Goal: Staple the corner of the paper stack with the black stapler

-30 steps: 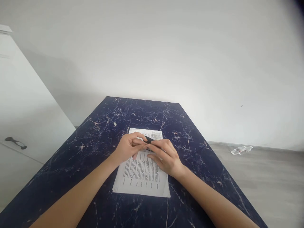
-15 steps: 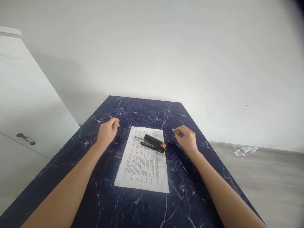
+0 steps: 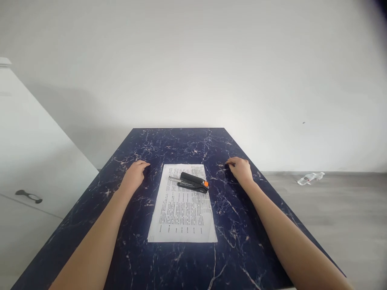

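A printed sheet of paper lies in the middle of a dark blue marbled table. A black stapler with an orange end rests across the sheet's far part. My left hand lies palm down on the table left of the paper, fingers loosely curled, holding nothing. My right hand rests on the table right of the paper, fingers bent down onto the surface, nothing visible in them. Neither hand touches the paper or stapler.
A white cabinet with a dark handle stands at the left. A plastic bottle lies on the grey floor to the right, near the white wall.
Both hands held the stapler together over the paper a second ago. They let it go, moved apart to either side and settled on the table; the stapler now lies on the sheet.
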Tool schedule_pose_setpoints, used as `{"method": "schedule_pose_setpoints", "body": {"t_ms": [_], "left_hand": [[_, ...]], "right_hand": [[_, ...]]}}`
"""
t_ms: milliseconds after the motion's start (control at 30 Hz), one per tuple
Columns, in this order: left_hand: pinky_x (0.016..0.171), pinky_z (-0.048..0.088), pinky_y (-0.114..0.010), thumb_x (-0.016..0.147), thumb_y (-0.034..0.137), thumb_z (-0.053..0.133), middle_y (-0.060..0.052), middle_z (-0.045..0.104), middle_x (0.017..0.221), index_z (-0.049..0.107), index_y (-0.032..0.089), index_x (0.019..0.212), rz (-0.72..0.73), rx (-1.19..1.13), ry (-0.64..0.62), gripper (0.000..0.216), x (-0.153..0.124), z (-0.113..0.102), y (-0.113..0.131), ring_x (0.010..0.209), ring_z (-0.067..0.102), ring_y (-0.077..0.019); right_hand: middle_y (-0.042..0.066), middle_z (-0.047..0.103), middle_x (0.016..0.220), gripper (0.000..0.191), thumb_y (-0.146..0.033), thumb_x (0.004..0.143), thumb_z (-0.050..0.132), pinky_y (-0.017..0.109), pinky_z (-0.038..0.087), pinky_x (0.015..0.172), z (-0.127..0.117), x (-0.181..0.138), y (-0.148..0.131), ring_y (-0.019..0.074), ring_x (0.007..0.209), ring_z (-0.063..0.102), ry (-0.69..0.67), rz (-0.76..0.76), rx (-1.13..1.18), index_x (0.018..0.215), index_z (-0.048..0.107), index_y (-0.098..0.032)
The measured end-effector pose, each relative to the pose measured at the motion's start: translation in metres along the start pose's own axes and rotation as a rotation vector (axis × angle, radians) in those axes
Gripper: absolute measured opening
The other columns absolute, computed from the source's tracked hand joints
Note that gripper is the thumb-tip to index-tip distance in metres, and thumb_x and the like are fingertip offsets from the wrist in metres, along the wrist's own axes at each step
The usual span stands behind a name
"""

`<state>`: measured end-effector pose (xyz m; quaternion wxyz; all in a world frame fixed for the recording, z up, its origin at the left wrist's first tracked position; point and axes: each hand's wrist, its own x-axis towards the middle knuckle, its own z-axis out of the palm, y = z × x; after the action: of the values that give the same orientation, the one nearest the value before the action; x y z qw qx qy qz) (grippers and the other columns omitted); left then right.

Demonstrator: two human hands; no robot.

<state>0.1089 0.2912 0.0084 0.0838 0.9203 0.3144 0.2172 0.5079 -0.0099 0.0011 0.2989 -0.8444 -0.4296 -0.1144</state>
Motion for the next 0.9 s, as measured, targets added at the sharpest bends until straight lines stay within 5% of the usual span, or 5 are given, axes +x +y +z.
{"method": "schedule_pose_setpoints", "body": {"t_ms": [167,333,533,667,900], "left_hand": [[0.099,0.054,-0.043,0.088,0.015,0.045,-0.009,0.075,0.113,0.080,0.022,0.102,0.014,-0.085,0.058,0.038,0.000,-0.004,0.003,0.102,0.070,-0.0283],[0.096,0.053,-0.038,0.096,0.038,0.058,-0.006,0.076,0.106,0.079,0.024,0.100,0.094,-0.417,0.175,0.026,-0.006,-0.018,0.044,0.095,0.070,-0.0235],[0.077,0.054,-0.033,0.097,0.046,0.058,-0.005,0.071,0.084,0.074,0.020,0.107,-0.119,-0.912,0.158,0.032,-0.011,-0.007,0.098,0.074,0.064,-0.0177],[0.072,0.056,-0.032,0.094,0.048,0.064,-0.004,0.067,0.076,0.073,0.017,0.107,-0.238,-1.235,0.077,0.034,-0.014,0.006,0.109,0.068,0.063,-0.0154],[0.098,0.058,-0.042,0.087,0.042,0.076,-0.006,0.078,0.105,0.074,0.024,0.120,-0.020,-0.816,-0.049,0.038,-0.019,-0.004,0.095,0.099,0.074,-0.0228]], "right_hand": [[0.007,0.077,0.114,0.028,-0.014,0.082,0.057,0.043,0.056,0.095,0.002,-0.001,-0.003,0.0282,0.101,0.073,-0.017,0.005,-0.004,0.092,0.082,-0.022],[0.010,0.069,0.129,0.030,-0.015,0.089,0.051,0.046,0.053,0.103,-0.007,-0.010,-0.035,0.0283,0.115,0.066,0.199,-0.194,0.111,0.102,0.078,-0.019],[0.008,0.072,0.112,0.024,-0.015,0.095,0.051,0.045,0.053,0.097,-0.008,-0.041,-0.100,0.0251,0.102,0.066,0.165,-0.418,0.353,0.097,0.074,-0.023],[0.009,0.071,0.104,0.022,-0.018,0.098,0.051,0.044,0.054,0.091,-0.005,-0.054,-0.121,0.0245,0.095,0.065,0.106,-0.455,0.479,0.101,0.072,-0.023],[0.011,0.065,0.121,0.028,-0.037,0.097,0.063,0.047,0.053,0.095,-0.005,-0.060,-0.124,0.0288,0.112,0.061,-0.167,-0.511,0.493,0.121,0.066,-0.023]]}}
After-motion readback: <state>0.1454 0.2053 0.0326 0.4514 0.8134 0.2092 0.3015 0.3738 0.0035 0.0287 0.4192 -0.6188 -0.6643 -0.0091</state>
